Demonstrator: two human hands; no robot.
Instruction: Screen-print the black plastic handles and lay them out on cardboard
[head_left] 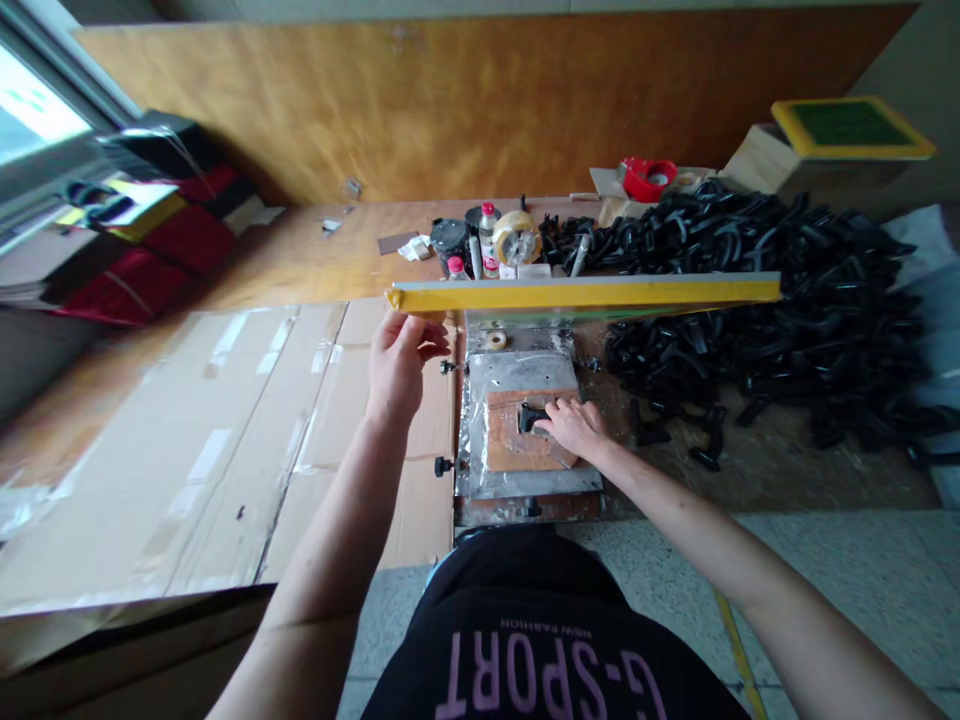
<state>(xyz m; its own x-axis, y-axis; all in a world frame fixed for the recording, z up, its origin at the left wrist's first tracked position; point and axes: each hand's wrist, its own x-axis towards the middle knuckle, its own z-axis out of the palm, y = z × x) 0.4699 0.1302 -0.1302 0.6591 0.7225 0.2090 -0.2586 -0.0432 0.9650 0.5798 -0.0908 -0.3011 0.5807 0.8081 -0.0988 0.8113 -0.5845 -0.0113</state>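
Stretching across the tabletop (315, 250), flattened cardboard (187, 440) covers the left side and a big heap of black plastic parts (787, 290) fills the right. A yellow-edged frame (585, 292) is tilted up above a foil-wrapped plate (517, 480) carrying a brown board (510, 445). The left hand (397, 365) has its fingers grasping the frame's left corner. The right hand (574, 425) rests on the board, fingers pinching a small black part (531, 415). Bottles and a tape roll (516, 238) stand behind.
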